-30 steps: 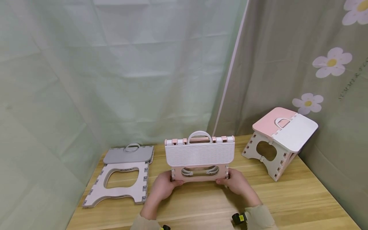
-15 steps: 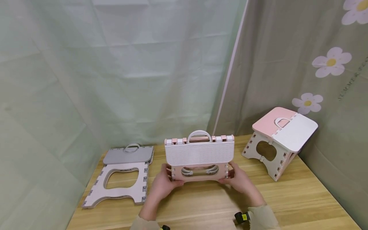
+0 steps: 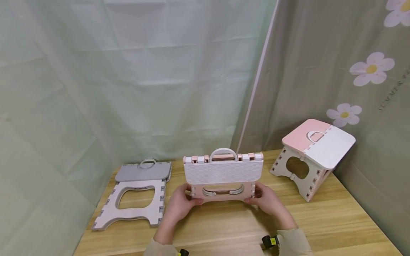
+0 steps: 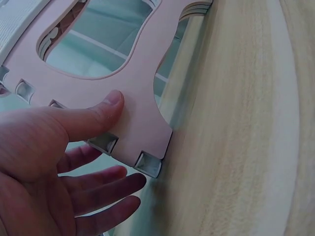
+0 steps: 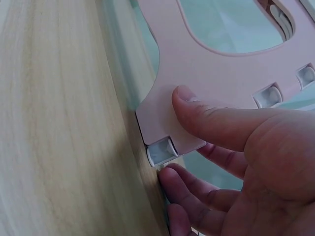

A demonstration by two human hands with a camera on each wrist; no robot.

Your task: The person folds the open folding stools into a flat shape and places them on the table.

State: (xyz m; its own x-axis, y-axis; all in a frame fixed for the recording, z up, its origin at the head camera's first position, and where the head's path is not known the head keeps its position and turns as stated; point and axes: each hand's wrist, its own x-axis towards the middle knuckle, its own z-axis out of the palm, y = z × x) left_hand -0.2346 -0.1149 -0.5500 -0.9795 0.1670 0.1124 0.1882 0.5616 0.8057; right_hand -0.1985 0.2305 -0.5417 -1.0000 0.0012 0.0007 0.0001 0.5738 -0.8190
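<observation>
A pink and white folding stool [image 3: 224, 173] stands upright on the wooden table, its textured white seat half hanging down over the pink leg panel [image 3: 228, 197]. A white arched handle [image 3: 223, 150] rises from its top. My left hand [image 3: 180, 203] holds the lower left corner; in the left wrist view the thumb [image 4: 96, 118] lies on the panel's front, with the other fingers behind and beside its edge. At the lower right corner my right hand [image 3: 267, 202] holds the panel likewise, thumb [image 5: 211, 120] in front and fingers [image 5: 197, 189] behind and below.
A grey and white folding stool [image 3: 137, 217] lies folded flat on the table [image 3: 221, 231] to the left. Another pink and white stool [image 3: 330, 145] stands unfolded at the right. Curtains [image 3: 166, 89] hang behind and along both sides.
The held stool's top edge and handle sit slightly lower and shifted a little right. The right hand has moved slightly right, its fingers spread more at the edge. The other stools stay put.
</observation>
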